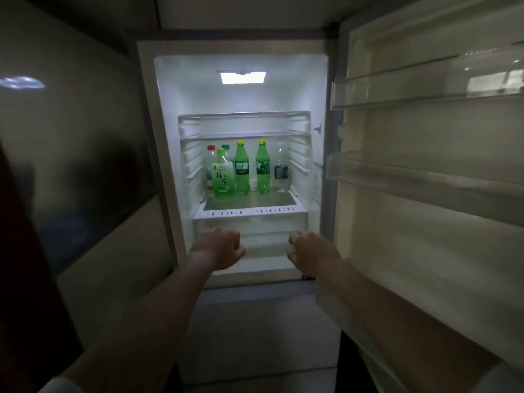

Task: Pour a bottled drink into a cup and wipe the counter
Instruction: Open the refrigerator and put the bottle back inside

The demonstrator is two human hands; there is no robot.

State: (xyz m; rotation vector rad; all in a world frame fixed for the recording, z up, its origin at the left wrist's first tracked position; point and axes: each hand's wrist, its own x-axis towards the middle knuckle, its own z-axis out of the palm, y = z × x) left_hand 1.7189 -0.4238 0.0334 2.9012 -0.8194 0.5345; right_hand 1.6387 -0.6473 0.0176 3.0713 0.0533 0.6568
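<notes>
**Bottles on the shelf, both grips empty below it**

The fridge (241, 95) is open and lit, and every drink stands upright on its one loaded shelf (249, 206). At the shelf's front left is a pale green tea bottle (223, 177). Behind it, at the shelf's left rear, a red-capped bottle (210, 163) and a teal cap (225, 146) show. Near the shelf's middle stand a green soda bottle (242, 168) and a second green soda bottle (262, 168). A clear bottle with a dark label (281, 170) is at the shelf's right rear.

Both grips hang below the shelf's front edge, before the clear drawer (249, 224) under it. The left grip (219, 248) is beneath the shelf's left half and the right grip (312, 251) beneath its right end. Each has its fingers loosely curled under and holds nothing. Whether the knuckles touch the drawer cannot be told. All the bottles are above and beyond the grips, well apart from them.

These look like full plastic bottles, so probably fairly heavy, with thin walls that give under a squeeze. Being chilled, they may be damp and slippery. The best hold is likely a whole-hand wrap round the labelled waist, not the cap. The tea bottle is nearest the left grip. The bottles stand close together, so a careless reach could tip a neighbour.
</notes>
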